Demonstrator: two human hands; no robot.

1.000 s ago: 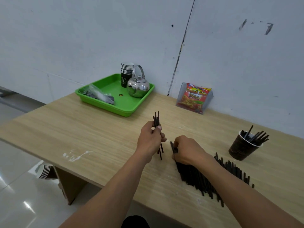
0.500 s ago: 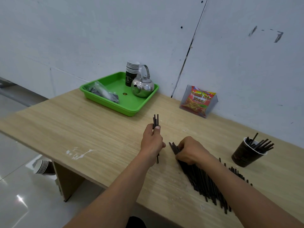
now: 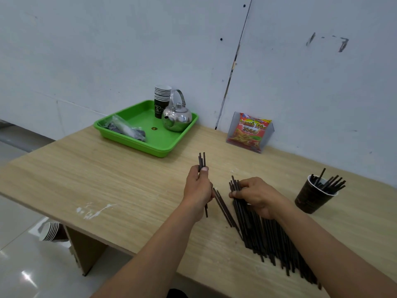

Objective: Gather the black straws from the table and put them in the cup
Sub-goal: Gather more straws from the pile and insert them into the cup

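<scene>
My left hand (image 3: 198, 191) grips a small upright bundle of black straws (image 3: 202, 161) above the wooden table (image 3: 107, 179). A large pile of black straws (image 3: 264, 235) lies on the table to the right of it. My right hand (image 3: 255, 195) rests on the pile's far end, fingers curled round several straw tips. A few loose straws (image 3: 223, 208) lie between my hands. The dark paper cup (image 3: 311, 198) stands at the right, tilted, with several straws in it.
A green tray (image 3: 150, 145) at the back holds a steel kettle (image 3: 177, 117), a stack of paper cups (image 3: 161, 101) and a plastic bag (image 3: 124, 129). A snack packet (image 3: 250, 132) leans on the wall. Another cup stack (image 3: 50, 232) lies on the floor, left.
My right hand has lifted the pile's far ends slightly and spread them. A few straws now lie apart between my hands. My left hand keeps its bundle upright.
</scene>
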